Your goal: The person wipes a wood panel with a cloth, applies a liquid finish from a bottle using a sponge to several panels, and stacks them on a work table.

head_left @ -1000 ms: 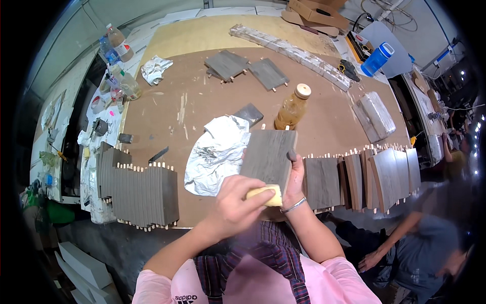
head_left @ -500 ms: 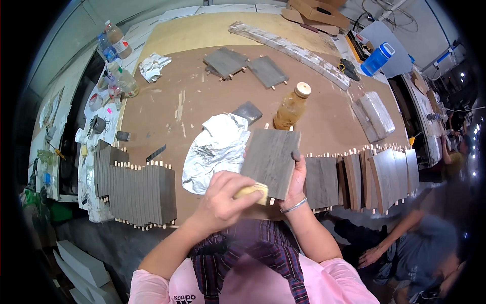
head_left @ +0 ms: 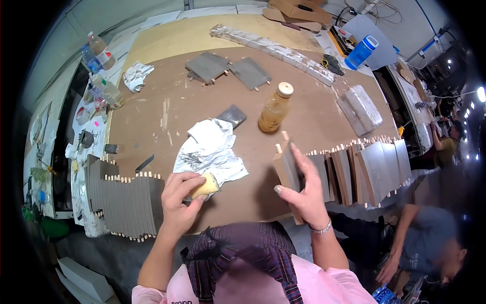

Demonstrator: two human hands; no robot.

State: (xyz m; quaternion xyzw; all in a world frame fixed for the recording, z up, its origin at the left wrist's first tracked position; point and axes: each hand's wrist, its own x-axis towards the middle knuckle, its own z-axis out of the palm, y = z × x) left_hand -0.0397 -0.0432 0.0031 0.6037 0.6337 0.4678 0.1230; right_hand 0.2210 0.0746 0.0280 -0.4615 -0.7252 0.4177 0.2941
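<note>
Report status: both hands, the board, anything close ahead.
Left hand gripping yellow sponge by white cloth. Right hand holding grey board, tilted, pegs at far end. Capped bottle standing beyond.

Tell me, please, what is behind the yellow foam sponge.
Behind the yellow foam sponge in the left hand lie a crumpled white sheet and, farther off, a dark grey rectangular block. The sponge covers part of the sheet's near side, so that part cannot be seen.
</note>
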